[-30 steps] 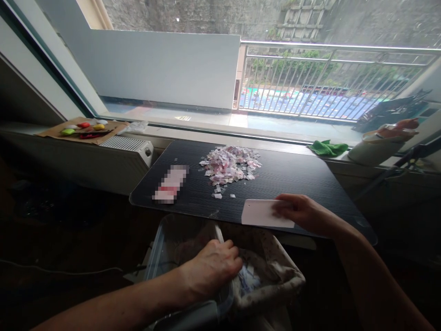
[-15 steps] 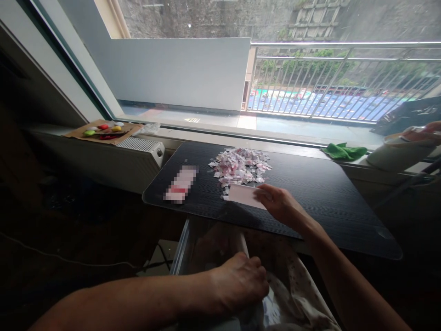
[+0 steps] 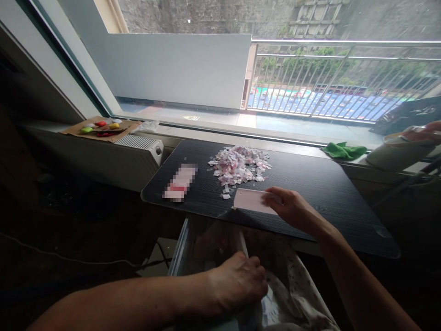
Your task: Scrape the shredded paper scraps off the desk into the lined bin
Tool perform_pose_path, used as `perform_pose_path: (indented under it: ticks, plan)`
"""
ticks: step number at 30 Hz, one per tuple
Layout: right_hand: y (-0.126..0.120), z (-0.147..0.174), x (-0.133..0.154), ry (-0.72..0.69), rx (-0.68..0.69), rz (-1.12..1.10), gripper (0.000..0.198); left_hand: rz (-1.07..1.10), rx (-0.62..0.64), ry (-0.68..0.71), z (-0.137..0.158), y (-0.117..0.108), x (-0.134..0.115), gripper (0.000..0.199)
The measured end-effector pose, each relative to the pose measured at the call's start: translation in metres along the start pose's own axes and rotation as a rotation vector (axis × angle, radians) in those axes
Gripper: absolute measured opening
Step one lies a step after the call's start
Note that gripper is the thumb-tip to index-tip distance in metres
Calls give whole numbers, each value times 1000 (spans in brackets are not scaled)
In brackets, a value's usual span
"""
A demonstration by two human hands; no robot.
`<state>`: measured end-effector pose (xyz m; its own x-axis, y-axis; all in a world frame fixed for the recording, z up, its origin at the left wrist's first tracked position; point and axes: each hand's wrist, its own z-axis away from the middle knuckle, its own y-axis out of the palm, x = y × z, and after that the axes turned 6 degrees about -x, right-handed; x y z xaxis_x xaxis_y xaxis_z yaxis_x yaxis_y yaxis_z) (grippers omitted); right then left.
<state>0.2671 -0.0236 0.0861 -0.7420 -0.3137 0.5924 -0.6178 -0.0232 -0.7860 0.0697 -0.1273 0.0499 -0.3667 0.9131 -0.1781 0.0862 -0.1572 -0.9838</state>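
My right hand (image 3: 284, 202) pinches a flat, pale pink card (image 3: 253, 201) by its right end, low over the dark tabletop (image 3: 310, 184). A tiny scrap (image 3: 233, 208) lies by the card's near left corner. Just beyond the card is a heap of small white and pink paper scraps (image 3: 239, 163), with a few loose bits at its near side. Below the table's front edge, my left hand (image 3: 241, 280) is closed round the rim of a clear plastic box (image 3: 181, 248); its fingertips are hidden.
A pixelated pink and red item (image 3: 181, 183) lies at the table's left. On the sill are a green cloth (image 3: 344, 151) and a pale bucket (image 3: 396, 154), where another hand (image 3: 432, 131) shows. A radiator (image 3: 138, 154) and a brown board (image 3: 79, 130) with colourful pieces stand left. Patterned fabric (image 3: 296, 294) hangs near my lap.
My right hand has drawn the card to the right and slightly toward me, away from the heap. My left hand stays at the box rim.
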Motion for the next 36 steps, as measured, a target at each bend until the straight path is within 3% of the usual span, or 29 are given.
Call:
perform_pose_path:
  ticks: [5,15,23,28,31,36]
  plan:
    - [-12,8,-7,45,-48,-8,26,18,19,3,-1,-6,0,6]
    - [6,14,-4,40,29,-97,24,-13,-31,29,-4,15,-1,2]
    - [7,11,2,6,55,-111,25,1,-53,15,3,0,-2,7]
    - [-10,20,-10,19,117,-70,28,5,-3,-60,5,2,1,7]
    - [-21,23,-21,47,78,-58,30,15,-25,-73,9,9,5,5]
    - [-17,20,-36,107,65,-216,34,20,-35,-73,11,11,8,4]
